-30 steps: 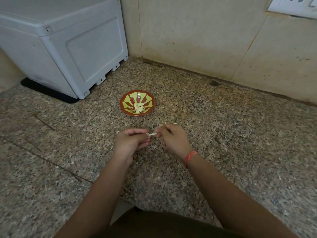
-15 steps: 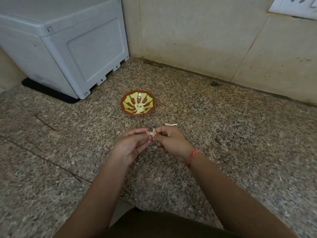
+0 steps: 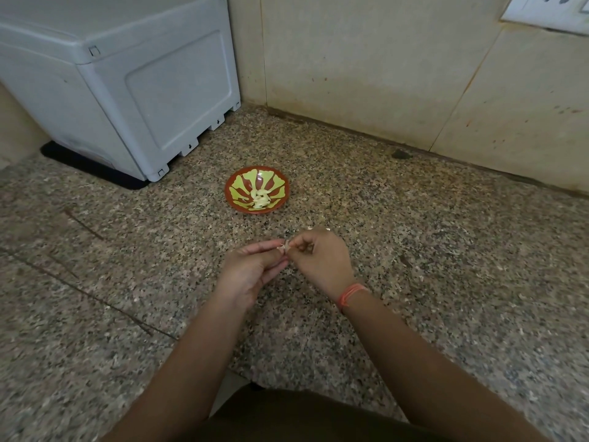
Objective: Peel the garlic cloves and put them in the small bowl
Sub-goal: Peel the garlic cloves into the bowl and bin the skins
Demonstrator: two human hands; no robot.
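Observation:
A small red bowl with a green leaf pattern (image 3: 237,186) sits on the speckled granite counter and holds several pale peeled garlic cloves (image 3: 260,198). Just in front of it, my left hand (image 3: 251,271) and my right hand (image 3: 320,261) meet above the counter. Between their fingertips they pinch one small garlic clove (image 3: 284,248), whose papery skin shows whitish at the pinch. Most of that clove is hidden by my fingers. An orange thread band circles my right wrist.
A large grey plastic box (image 3: 121,78) stands on a black mat at the back left. Beige tiled walls (image 3: 382,65) close off the back, with a white socket plate (image 3: 548,9) at the top right. A pale bit of skin (image 3: 327,230) lies behind my right hand.
Both hands have drawn closer together around the clove, and the left fingers have straightened a little. The bowl has not moved.

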